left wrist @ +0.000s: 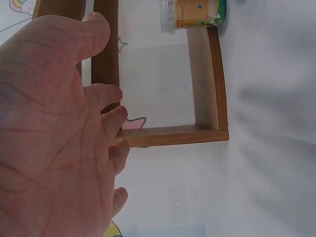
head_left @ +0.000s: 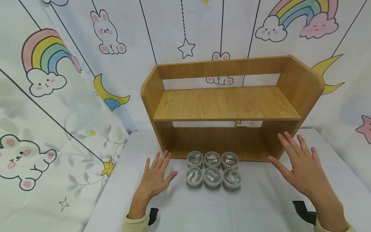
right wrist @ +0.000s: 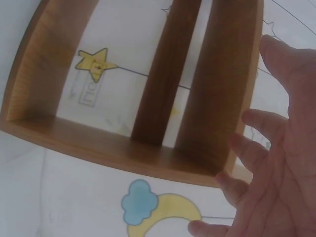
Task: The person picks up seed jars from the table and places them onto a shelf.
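Observation:
Several small round tubs (head_left: pixel 212 176) with clear lids and silvery contents stand in two rows before a wooden two-tier shelf (head_left: pixel 226 101). Left of them my left hand (head_left: pixel 155 177) hovers with spread fingers, holding nothing. On the other side my right hand (head_left: pixel 302 167) is raised near the shelf's right front corner, its fingers spread too. In the left wrist view a tub (left wrist: pixel 200 12) with an orange and green label shows at the top, apart from the left palm (left wrist: pixel 54 133). The right wrist view has the right hand (right wrist: pixel 276 163) beside the shelf (right wrist: pixel 98 148).
White cloth covers the table (head_left: pixel 208 212). Behind the shelf hangs a patterned curtain (head_left: pixel 162 29) with rainbows, stars and rabbits, and another drape (head_left: pixel 58 135) runs along the left side. Black straps (head_left: pixel 304 212) sit at both wrists.

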`<state>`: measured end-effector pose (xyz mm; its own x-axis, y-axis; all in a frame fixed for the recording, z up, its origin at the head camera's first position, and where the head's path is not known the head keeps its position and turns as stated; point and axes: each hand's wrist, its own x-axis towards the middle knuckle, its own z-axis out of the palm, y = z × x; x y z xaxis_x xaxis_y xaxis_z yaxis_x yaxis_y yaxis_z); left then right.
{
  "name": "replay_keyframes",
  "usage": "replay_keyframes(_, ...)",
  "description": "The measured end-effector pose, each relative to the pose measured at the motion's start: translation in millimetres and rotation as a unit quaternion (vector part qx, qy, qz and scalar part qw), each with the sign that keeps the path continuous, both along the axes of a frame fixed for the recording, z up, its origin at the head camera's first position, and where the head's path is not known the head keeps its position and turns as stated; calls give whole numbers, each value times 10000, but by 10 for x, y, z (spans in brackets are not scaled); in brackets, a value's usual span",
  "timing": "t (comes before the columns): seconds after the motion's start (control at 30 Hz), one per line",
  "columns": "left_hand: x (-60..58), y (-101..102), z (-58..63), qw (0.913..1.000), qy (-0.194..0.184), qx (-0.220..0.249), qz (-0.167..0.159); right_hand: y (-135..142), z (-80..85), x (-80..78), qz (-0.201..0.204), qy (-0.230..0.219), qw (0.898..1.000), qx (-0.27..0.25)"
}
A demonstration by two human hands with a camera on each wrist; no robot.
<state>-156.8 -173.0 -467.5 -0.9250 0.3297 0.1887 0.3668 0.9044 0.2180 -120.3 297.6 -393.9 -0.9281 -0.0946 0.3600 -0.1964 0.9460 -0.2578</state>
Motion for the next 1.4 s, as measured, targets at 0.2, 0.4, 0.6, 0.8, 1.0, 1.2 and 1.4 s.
replay_keyframes(0.2,11,4,-20,9999,-79,74,-18,23,132,12,80,279,9996,-22)
replay_keyframes(0.4,13,3,-33,9999,-28,116,-27,21,269,6,111,496,9987,-18)
replay_keyframes(0.6,15,24,-29,9998,-120,126,-85,12,388,-36,124,784,9968,-6)
replay_keyframes(0.8,14,28,-13,9999,-49,112,-76,29,524,-94,93,875,9961,7)
replay_keyframes(1.0,23,25,-14,9997,-65,186,-149,74,671,-147,-82,889,9960,-63)
replay_keyframes(1.2,22,23,-19,9997,-109,183,-119,112,794,-233,-152,1261,9919,-55)
replay_keyframes(1.4,32,14,-24,9997,-125,177,-123,157,893,-313,-160,1540,9879,42)
